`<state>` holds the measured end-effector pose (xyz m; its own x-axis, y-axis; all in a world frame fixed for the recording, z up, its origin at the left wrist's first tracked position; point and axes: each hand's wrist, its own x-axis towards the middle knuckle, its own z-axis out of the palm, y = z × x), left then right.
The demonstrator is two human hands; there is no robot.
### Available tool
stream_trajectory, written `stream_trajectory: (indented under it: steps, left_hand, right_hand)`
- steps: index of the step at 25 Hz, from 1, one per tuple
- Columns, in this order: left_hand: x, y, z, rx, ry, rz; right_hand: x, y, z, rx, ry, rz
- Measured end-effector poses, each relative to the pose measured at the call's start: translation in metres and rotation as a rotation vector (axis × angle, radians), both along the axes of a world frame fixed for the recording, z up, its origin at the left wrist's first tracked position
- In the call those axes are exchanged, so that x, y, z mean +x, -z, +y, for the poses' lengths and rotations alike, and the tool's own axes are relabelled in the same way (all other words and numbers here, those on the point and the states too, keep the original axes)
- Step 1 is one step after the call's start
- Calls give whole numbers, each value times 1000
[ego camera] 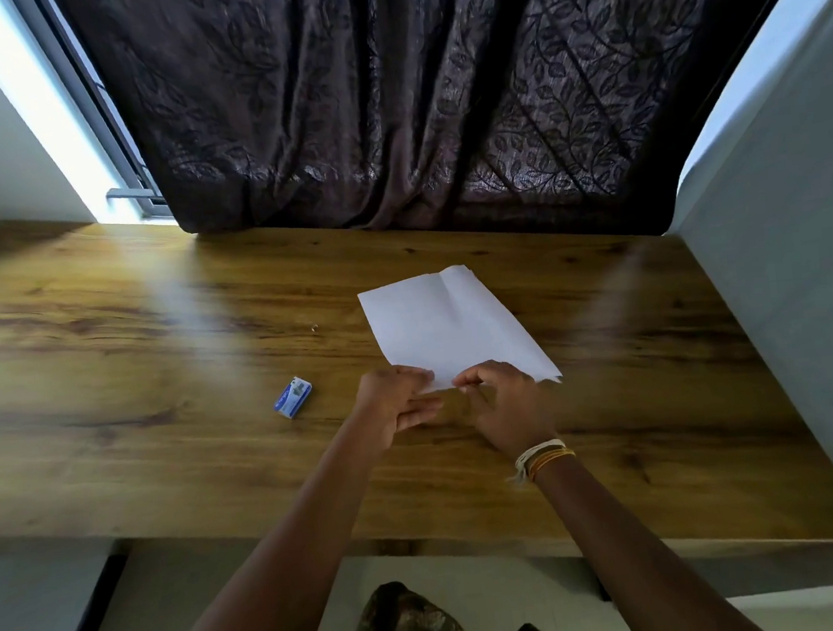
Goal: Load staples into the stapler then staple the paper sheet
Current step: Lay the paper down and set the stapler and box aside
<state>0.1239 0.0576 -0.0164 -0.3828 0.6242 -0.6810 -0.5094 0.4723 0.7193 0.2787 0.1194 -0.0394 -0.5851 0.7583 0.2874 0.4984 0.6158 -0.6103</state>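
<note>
Both hands meet at the near edge of the paper (pixel 449 332), just right of the frame's centre. The left hand (pixel 395 402) has its fingers curled, its grip pressed on the near left corner of the sheet. The right hand (pixel 503 398) pinches the same edge just beside it, thumb and fingertips closed on the paper. The sheet lies on the wooden counter (pixel 150 343), tilted, with its far end running toward the curtain (pixel 405 85) at the top of the frame; a fold line shows near that far end.

The staple box (pixel 293 391) rests on the counter left of the hands, apart from them. A tiny object (pixel 315 328) lies further back, too small to name. No stapler shows; if one is there, the hands hide it, and I cannot tell.

The step in hand looks like squaring the sheet's near edge or seating it for stapling. To do it well, keep the edge flat and taut between the two pinches, so that no bulge forms where the staple goes. Hold the corner layers flush before any pressing. Keep the fingers clear of the spot to be stapled. Whether staples are already loaded cannot be judged from here; the box looks closed, as far as can be made out.
</note>
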Motion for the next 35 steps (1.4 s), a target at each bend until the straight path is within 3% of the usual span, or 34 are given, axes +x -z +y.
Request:
stream_trajectory:
  steps: [9,15,20,25,30,35]
  left_hand:
    - [-3,6,-2,40,10,42]
    - [-5,11,-3,37,31,72]
    - [-12,21,-6,41,56,131]
    - [-28,36,-2,10,62,267]
    - [-41,52,-1,-129,132,608]
    - [-42,63,-7,-164,49,718]
  right_hand:
    - [1,11,-4,185,-29,-114]
    - [-1,11,-5,174,-45,-127]
    - [-1,25,-4,51,-68,-260]
    - [-1,36,-2,13,-31,-342]
    - [-8,43,-2,27,-26,-390]
    - [-8,49,-1,10,-31,-385]
